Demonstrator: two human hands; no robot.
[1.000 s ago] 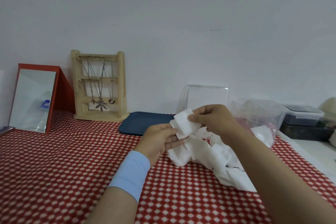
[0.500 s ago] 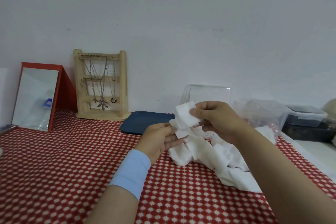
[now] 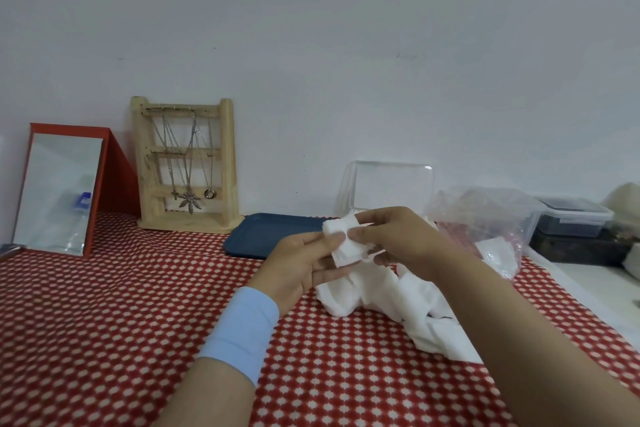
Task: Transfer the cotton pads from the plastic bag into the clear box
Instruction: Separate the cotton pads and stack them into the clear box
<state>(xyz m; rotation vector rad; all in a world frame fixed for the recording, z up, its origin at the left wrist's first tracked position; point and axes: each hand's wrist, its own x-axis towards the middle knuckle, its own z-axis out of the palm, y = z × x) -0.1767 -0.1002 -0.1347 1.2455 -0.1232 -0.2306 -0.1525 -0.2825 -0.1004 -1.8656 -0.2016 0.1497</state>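
Since half a second ago the small stack of cotton pads (image 3: 346, 250) has dropped a little from where the right hand (image 3: 398, 239) held it up, and the left hand's (image 3: 301, 267) thumb has closed onto its near edge.

Head view: both hands now grasp that stack between them. The right pinches it from the far side with thumb and curled fingers; the left takes it between thumb above and fingers beneath. A light blue wristband (image 3: 242, 329) sits on the left wrist. Directly under the hands a loose heap of cotton pads (image 3: 381, 291) lies on the red checked tablecloth (image 3: 138, 322), trailing back beneath the right forearm. The plastic bag (image 3: 485, 215) slumps just beyond the right hand, to its right, with a few pads visible inside. The clear box (image 3: 388, 184) stands behind both hands; they hide its floor, so whether it holds anything cannot be told. A blue tray (image 3: 270, 232) lies beyond the left hand.

My judgement: the task is midway. Most pads are out of the bag but unboxed; gathering, squaring and loading remain.
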